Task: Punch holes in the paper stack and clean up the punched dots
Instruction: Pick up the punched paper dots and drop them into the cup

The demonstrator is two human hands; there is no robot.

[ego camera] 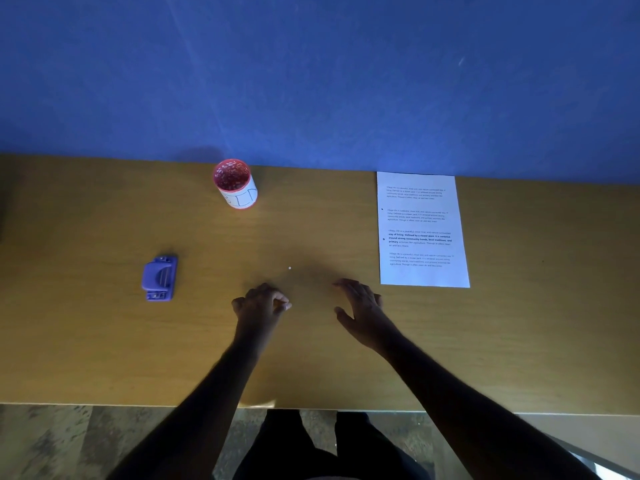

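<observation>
I am seeing both hands hovering low over the surface [104, 341] at centre frame: the left hand [261, 301] is curling its grip loosely on nothing I can make out, the right hand [360, 301] is spreading its fingers apart. A single white dot [289, 268] is lying just above and between them. The paper [420, 230] is lying at right, the punch [159, 278] at left, and the cup [235, 183] is standing upper centre-left.
</observation>
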